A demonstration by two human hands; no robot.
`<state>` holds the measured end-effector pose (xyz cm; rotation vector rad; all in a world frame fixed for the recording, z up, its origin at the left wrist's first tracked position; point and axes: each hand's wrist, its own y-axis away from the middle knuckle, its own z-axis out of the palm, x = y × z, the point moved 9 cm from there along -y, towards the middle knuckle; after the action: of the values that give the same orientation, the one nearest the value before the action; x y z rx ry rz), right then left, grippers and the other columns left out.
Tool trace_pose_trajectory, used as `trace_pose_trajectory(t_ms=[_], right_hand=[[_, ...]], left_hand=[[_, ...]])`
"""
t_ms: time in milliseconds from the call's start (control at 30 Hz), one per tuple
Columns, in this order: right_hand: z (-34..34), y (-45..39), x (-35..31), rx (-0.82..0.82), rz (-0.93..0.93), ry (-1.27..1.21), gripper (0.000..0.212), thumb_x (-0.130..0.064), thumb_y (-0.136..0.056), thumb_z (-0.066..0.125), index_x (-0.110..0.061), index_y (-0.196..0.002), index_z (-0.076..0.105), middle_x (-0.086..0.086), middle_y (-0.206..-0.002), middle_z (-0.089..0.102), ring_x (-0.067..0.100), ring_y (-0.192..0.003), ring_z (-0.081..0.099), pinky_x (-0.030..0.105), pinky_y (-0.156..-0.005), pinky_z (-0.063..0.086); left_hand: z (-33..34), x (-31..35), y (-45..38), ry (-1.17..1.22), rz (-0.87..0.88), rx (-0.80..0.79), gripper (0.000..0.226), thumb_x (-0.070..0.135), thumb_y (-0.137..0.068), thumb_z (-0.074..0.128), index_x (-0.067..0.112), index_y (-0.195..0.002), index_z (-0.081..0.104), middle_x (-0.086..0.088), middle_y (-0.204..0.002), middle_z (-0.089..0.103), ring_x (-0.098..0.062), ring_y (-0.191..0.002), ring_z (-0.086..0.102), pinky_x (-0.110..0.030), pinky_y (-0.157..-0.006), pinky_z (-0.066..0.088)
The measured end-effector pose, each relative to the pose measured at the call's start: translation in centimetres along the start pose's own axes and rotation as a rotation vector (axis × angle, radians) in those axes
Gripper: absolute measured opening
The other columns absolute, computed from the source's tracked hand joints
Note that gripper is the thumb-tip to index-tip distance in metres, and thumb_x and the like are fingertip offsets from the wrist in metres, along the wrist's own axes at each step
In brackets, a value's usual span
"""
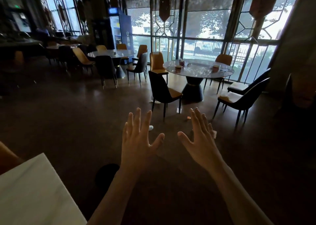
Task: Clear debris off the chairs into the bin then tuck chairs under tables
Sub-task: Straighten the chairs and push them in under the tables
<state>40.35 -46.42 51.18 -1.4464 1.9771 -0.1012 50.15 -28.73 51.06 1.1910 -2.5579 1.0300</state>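
My left hand [138,139] and my right hand [201,139] are held out in front of me over the dark floor, palms down, fingers spread, holding nothing. Ahead stands a round glass table [198,70] with two paper cups on it. A dark chair [162,91] with an orange seat is pulled out at its near left. Two more dark chairs stand pulled out at the right; the nearer one [239,100] has pale debris [224,98] on its seat. Small bits of litter [151,127] lie on the floor near my hands. No bin is in view.
A second round table [111,53] ringed by several chairs stands at the back left, next to a blue drinks fridge [119,29]. A white surface [34,190] fills the lower left corner. Tall windows line the far wall. A dark pillar [294,53] stands at the right.
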Motion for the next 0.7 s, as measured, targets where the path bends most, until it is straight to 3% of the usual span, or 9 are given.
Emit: trace_pose_trajectory(t_ms=[100, 367, 700], right_hand=[[2.4, -4.4, 1.2, -0.006, -0.033, -0.004, 0.087, -0.074, -0.085, 0.027, -0.037, -0.152, -0.015, -0.008, -0.164, -0.019, 0.014, -0.150, -0.021, 0.045, -0.123, -0.006], [9.6, -17.2, 5.6, -0.071, -0.127, -0.064, 0.086, -0.074, -0.085, 0.025, -0.040, -0.152, -0.017, -0.012, -0.162, -0.024, 0.012, -0.148, -0.027, 0.042, -0.121, -0.013], [16.6, -35.5, 8.9, -0.160, -0.260, -0.150, 0.085, -0.073, -0.087, 0.027, -0.039, -0.154, -0.011, -0.012, -0.164, -0.017, 0.011, -0.149, -0.024, 0.044, -0.123, -0.009]], left_hand=[[1.9, -1.6, -3.3, -0.030, -0.022, 0.013, 0.086, 0.077, -0.085, 0.029, 0.038, -0.156, 0.000, 0.003, -0.164, -0.016, -0.018, -0.150, -0.018, -0.040, -0.118, -0.007], [8.7, -6.3, -13.1, -0.089, -0.125, 0.035, 0.084, 0.080, -0.084, 0.025, 0.045, -0.153, -0.007, 0.008, -0.163, -0.021, -0.012, -0.147, -0.026, -0.037, -0.117, -0.010], [14.2, -11.8, -27.9, -0.164, -0.269, 0.118, 0.082, 0.077, -0.086, 0.030, 0.046, -0.152, -0.007, 0.007, -0.163, -0.019, -0.014, -0.149, -0.021, -0.037, -0.119, -0.006]])
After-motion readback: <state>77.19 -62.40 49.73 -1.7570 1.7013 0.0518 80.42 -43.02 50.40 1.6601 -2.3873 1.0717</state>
